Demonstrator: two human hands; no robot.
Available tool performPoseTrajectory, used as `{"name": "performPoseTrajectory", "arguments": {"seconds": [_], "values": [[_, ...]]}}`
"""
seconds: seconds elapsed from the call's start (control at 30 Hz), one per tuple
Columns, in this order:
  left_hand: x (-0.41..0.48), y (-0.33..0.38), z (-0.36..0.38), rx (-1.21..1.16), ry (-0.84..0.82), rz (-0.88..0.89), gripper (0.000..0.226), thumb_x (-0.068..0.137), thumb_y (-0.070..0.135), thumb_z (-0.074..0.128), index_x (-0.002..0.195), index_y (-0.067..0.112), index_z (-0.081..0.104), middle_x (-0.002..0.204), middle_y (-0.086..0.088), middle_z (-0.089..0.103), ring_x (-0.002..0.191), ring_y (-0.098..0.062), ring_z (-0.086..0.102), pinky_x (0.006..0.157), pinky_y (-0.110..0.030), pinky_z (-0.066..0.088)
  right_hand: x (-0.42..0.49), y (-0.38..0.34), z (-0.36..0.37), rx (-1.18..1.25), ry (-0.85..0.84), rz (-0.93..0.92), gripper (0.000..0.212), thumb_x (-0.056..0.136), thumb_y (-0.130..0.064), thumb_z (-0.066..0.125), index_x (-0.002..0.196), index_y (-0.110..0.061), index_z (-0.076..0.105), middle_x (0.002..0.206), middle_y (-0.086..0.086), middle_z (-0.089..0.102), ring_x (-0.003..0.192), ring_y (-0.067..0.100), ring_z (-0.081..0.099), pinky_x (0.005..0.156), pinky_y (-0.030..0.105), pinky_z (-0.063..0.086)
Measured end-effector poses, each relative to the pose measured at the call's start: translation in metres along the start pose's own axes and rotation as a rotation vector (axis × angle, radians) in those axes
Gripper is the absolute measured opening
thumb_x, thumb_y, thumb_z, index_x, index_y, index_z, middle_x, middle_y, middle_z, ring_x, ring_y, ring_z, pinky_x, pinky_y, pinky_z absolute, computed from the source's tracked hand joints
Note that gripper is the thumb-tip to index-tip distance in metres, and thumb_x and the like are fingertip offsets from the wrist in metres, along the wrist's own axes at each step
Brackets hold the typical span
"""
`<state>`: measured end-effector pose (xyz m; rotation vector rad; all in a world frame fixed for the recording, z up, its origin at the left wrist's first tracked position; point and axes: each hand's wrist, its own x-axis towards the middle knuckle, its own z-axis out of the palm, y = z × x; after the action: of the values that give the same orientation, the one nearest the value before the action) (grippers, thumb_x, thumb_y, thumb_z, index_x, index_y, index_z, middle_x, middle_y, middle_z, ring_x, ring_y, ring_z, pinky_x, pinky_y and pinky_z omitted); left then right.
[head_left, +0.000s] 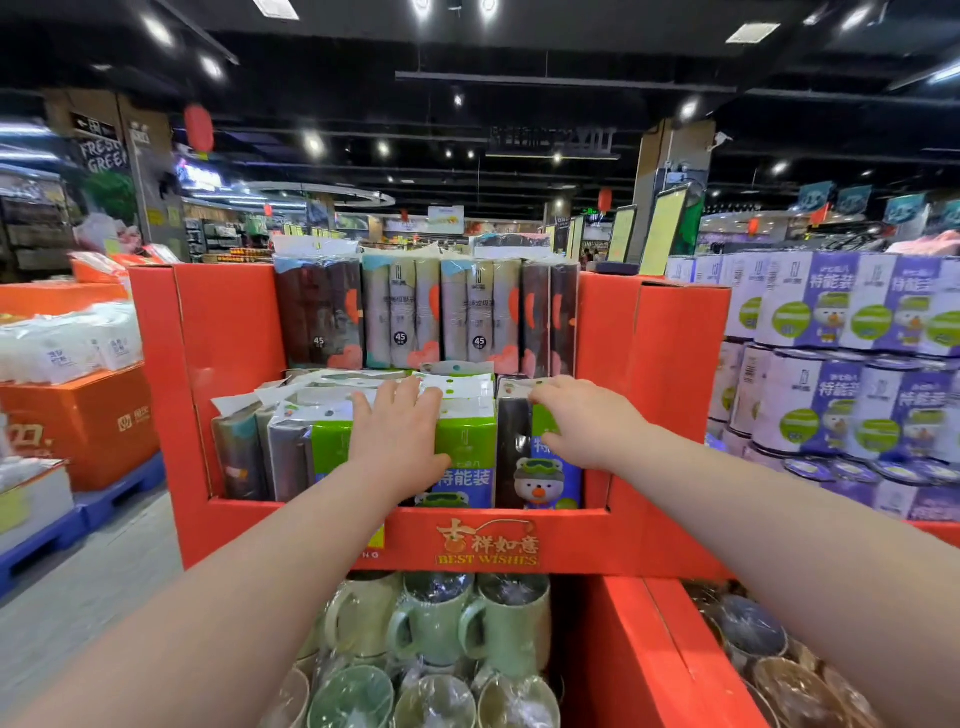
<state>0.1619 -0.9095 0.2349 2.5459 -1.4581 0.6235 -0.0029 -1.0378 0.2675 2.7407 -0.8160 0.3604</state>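
Two packs are being handled, one under each hand. The green pack (465, 434) is standing in the front row of the red bin (670, 389), with a blue band of white characters lower down and a white flap folded over its top. It is standing upright, long axis vertical, printed face turned toward the person. The left hand (397, 436) is lying flat on that face, fingers straight and spread, reaching up onto the flap and clasping nothing.

Just beside it, touching on its right, the dark pack (511, 457) is standing the same way, showing a black side and a goggled mascot on blue. The right hand (587, 421) is gripping its top corner, fingers hooking over the top and thumb pressing on the front.

Two grey packs (260, 457) are leaning at the row's left end. Behind, four taller packs (400, 312) are standing upright in a row, two dark at the ends, two beige between. Below the bin's front lip, three mugs (431, 618) are sitting side by side, wrapped in film. Stacks of purple packs (831, 312) are rising well off to the right.
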Motion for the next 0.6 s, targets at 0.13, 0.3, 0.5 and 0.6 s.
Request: {"name": "performPoseTrajectory", "arguments": {"seconds": [0.13, 0.3, 0.5, 0.6], "values": [[-0.026, 0.015, -0.007, -0.022, 0.025, 0.000, 0.070, 0.087, 0.047, 0.057, 0.145, 0.021, 0.026, 0.157, -0.007, 0.015, 0.145, -0.028, 0.012, 0.115, -0.050, 0.019, -0.033, -0.011, -0.004, -0.024, 0.003, -0.064, 0.041, 0.089, -0.027, 0.055, 0.128, -0.017, 0.051, 0.127, 0.007, 0.052, 0.119, 0.030, 0.051, 0.093, 0.039, 0.046], [-0.076, 0.023, -0.006, -0.012, -0.015, -0.007, 0.060, 0.089, 0.047, 0.051, 0.140, 0.020, 0.034, 0.146, -0.003, 0.034, 0.135, -0.025, 0.032, 0.107, -0.043, 0.031, -0.071, -0.029, 0.003, -0.011, -0.027, -0.120, 0.032, 0.090, -0.032, 0.053, 0.119, -0.017, 0.054, 0.121, 0.007, 0.055, 0.117, 0.030, 0.052, 0.091, 0.037, 0.043], [-0.147, 0.023, 0.007, -0.048, -0.187, -0.084, 0.051, 0.092, 0.045, 0.049, 0.134, 0.018, 0.041, 0.134, -0.004, 0.049, 0.125, -0.026, 0.046, 0.098, -0.039, 0.041, -0.108, -0.061, 0.022, 0.032, -0.116, -0.212, 0.039, 0.089, -0.034, 0.055, 0.123, -0.017, 0.052, 0.125, 0.009, 0.054, 0.120, 0.030, 0.050, 0.097, 0.041, 0.041], [-0.182, 0.021, 0.014, -0.052, -0.242, -0.143, 0.050, 0.091, 0.045, 0.050, 0.133, 0.019, 0.041, 0.133, -0.003, 0.049, 0.125, -0.025, 0.046, 0.098, -0.041, 0.043, -0.123, -0.082, 0.034, 0.061, -0.160, -0.269, 0.041, 0.089, -0.034, 0.056, 0.127, -0.019, 0.051, 0.130, 0.008, 0.053, 0.123, 0.030, 0.049, 0.098, 0.041, 0.041]]}}
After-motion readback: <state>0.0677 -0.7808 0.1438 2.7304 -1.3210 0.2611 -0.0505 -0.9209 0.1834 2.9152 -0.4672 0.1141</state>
